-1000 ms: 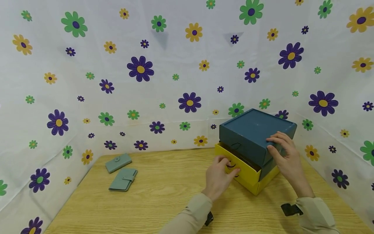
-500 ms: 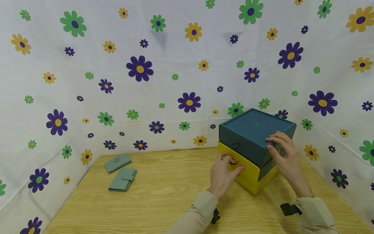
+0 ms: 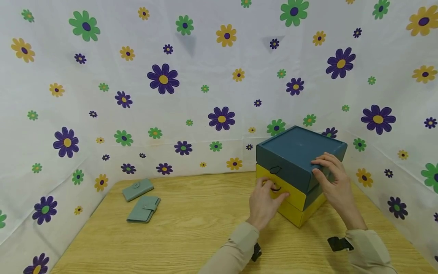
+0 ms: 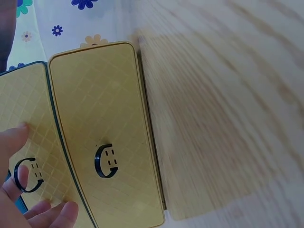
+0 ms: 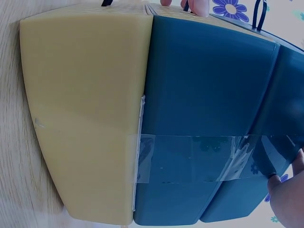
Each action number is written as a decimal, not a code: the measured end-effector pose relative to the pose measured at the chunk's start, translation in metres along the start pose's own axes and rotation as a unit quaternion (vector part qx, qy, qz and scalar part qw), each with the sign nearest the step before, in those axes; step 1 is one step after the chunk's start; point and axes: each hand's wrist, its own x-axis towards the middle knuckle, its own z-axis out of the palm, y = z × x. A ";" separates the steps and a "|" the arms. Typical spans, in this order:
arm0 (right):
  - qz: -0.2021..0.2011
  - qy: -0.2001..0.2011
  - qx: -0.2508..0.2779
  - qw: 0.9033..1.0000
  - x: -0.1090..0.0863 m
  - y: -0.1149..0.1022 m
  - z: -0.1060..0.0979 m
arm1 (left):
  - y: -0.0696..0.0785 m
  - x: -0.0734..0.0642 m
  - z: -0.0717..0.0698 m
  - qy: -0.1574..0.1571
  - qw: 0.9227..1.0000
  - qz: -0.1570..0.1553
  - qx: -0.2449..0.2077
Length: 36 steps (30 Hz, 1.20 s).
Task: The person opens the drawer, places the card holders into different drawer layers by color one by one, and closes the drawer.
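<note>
A stack of drawer boxes stands at the table's right: a blue top box [image 3: 297, 146], a middle drawer [image 3: 295, 193] with a yellow front and blue body, and a yellow bottom box [image 3: 291, 214]. My left hand [image 3: 262, 205] presses spread fingertips against the middle drawer's front, around its black loop handle [image 4: 17, 172]; one fingertip overlaps the loop. That front sits about flush with the others. My right hand [image 3: 337, 186] rests on the top box's near right corner, fingers on the upper face and thumb at the edge. Clear tape [image 5: 190, 159] crosses the blue sides.
Two grey-green wallets lie at the table's left, one with a button tab [image 3: 138, 190] behind one with a strap [image 3: 143, 210]. The wooden table [image 3: 191, 228] is enclosed by a white flowered cloth [image 3: 191, 106] at the back and sides.
The middle drawer has slid inward from partly pulled out to flush, my left hand moving with it to the right and away from me. My right hand has stayed on the top box.
</note>
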 end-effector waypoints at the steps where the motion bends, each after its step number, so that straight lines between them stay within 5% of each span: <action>1: 0.001 0.001 0.001 1.000 0.000 -0.003 0.000 | 0.000 0.000 0.000 -0.002 1.000 -0.002 -0.002; 14: 0.018 -0.005 0.005 1.000 0.000 0.014 0.001 | -0.004 0.003 -0.002 -0.032 0.999 -0.005 -0.021; 26: 0.015 -0.015 -0.011 1.000 -0.005 0.004 -0.001 | -0.022 -0.004 -0.019 -0.127 0.990 -0.016 -0.059; 36: 0.012 -0.009 -0.015 1.000 -0.013 -0.003 -0.003 | -0.034 -0.007 -0.027 -0.223 0.975 0.014 0.012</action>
